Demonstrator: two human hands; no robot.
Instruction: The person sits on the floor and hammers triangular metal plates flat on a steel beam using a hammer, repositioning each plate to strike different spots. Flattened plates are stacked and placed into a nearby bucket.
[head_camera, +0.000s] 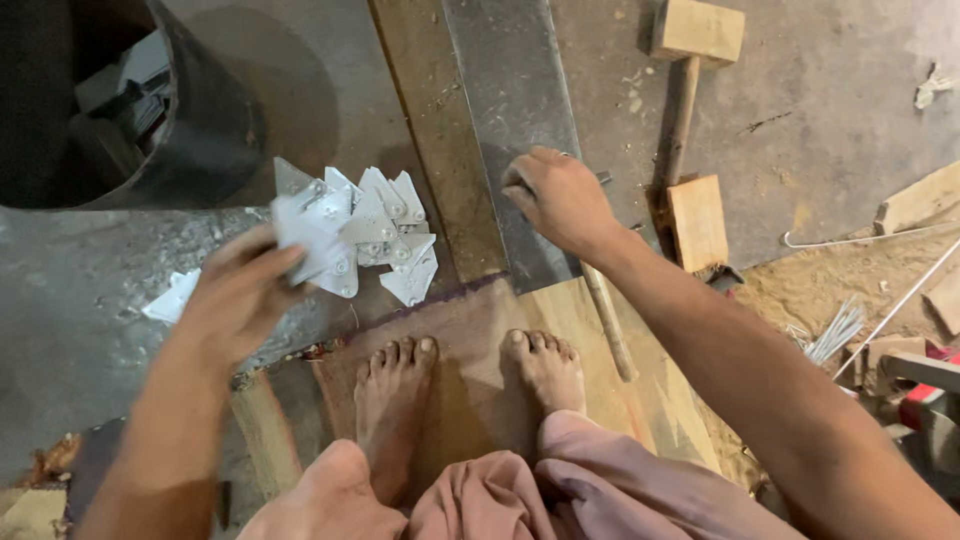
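My left hand (235, 290) grips a small white triangular metal piece (312, 238) with rivet holes, held just above a pile of similar white pieces (395, 235) on the floor. My right hand (560, 198) is closed into a fist resting on a long grey metal strip (510, 90) that runs away from me; whether it holds a small item is hidden. My two bare feet (470, 385) stand on a wooden board (470, 330) below both hands.
A black metal drum (205, 130) stands at top left. A wooden mallet (695, 40) and a wood block (697, 222) lie at right. A wooden stick (610, 325), metal rods (840, 330), sawdust and scrap wood (918, 200) lie on the right floor.
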